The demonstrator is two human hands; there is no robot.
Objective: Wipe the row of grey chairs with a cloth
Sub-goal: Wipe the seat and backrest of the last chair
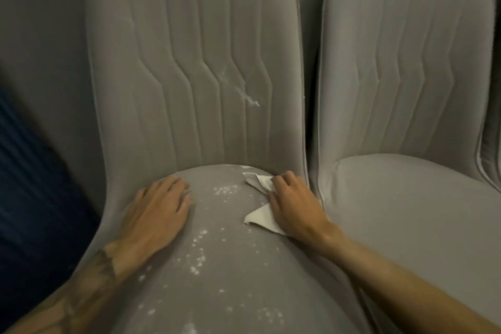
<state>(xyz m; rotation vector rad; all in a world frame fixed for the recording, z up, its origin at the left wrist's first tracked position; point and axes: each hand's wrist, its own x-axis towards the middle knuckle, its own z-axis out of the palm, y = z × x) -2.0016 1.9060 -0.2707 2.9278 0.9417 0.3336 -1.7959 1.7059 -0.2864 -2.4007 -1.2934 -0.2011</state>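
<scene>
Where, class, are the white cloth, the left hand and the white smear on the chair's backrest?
white cloth [259, 217]: head view, on its lower free corner.
left hand [160, 206]: head view, on the back of the hand.
white smear [241, 91]: head view, on the middle of the streak.

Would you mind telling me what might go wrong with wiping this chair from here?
1. The cloth is bunched under the right hand, so a sweep may scatter the white specks across the seat rather than lift them.
2. The white streak on the backrest sits above the hands and could be missed.
3. The left hand rests flat beside the specks and may spread them.
</scene>
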